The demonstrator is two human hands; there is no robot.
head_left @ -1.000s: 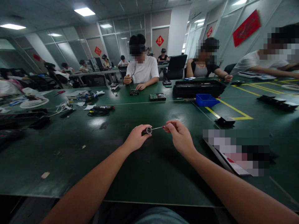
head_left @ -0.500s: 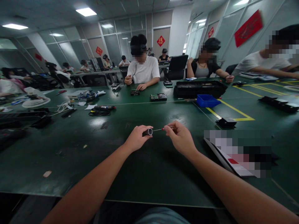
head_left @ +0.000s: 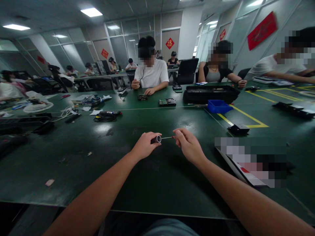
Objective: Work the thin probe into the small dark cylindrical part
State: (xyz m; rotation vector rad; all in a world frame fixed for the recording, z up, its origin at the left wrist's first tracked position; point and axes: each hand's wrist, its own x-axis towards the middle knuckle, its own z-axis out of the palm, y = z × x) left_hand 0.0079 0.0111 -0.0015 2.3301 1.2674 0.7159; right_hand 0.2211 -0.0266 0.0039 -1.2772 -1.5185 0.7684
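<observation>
My left hand [head_left: 145, 146] is closed around a short dark cylinder [head_left: 156, 140] whose silvery round end faces me. From the right, my right hand [head_left: 187, 143] grips a screwdriver [head_left: 167, 137] with a thin metal shaft and a red part near the fingertips. The shaft points left, its tip at the cylinder's rim; whether it touches is too small to tell. Both hands are above the green table [head_left: 157, 183], and most of the screwdriver's handle is hidden by my right fingers.
A white board or booklet [head_left: 236, 164] lies right of my right forearm. Farther back are a blue tray [head_left: 219, 106], a long black housing [head_left: 211, 94], a circuit-board part [head_left: 167, 102] and coiled black cable [head_left: 107, 116]. A person [head_left: 151, 73] sits opposite.
The fingers of my right hand have shifted their hold on the screwdriver, with the thumb and index finger turned slightly. My left hand has hardly moved.
</observation>
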